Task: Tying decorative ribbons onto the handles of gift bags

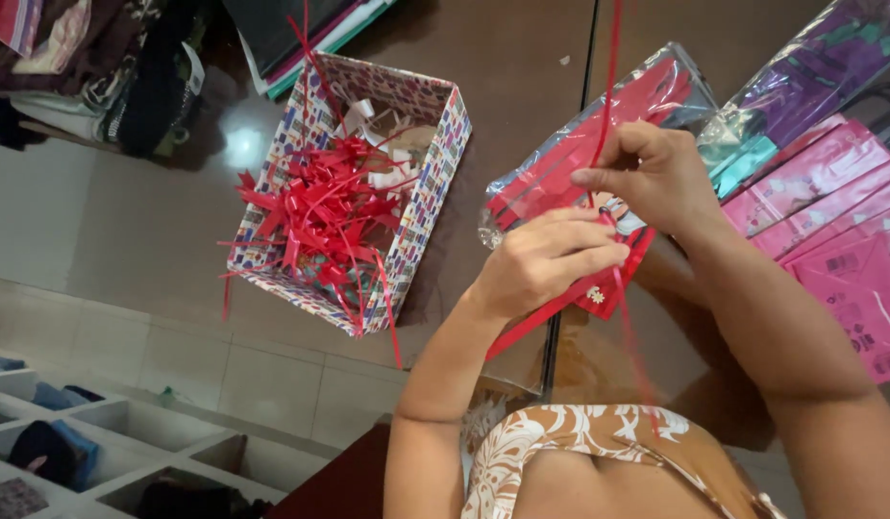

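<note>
Across the frame's middle lies a dark brown table (522,86). Upper left of centre, a patterned cardboard box (428,207) holds loose red ribbon bows (320,207), kept together. At right, pink plastic bags (839,221) overlap beneath a purple packet (839,53). At centre, the left hand (546,261), fingers curled, grips a flat red package (599,144), steadying it. Just above, the right hand (656,173) pinches a thin red ribbon (613,58) taut.

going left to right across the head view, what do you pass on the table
patterned box of red ribbon bows → left hand → right hand pinching red ribbon → pink bags
</note>
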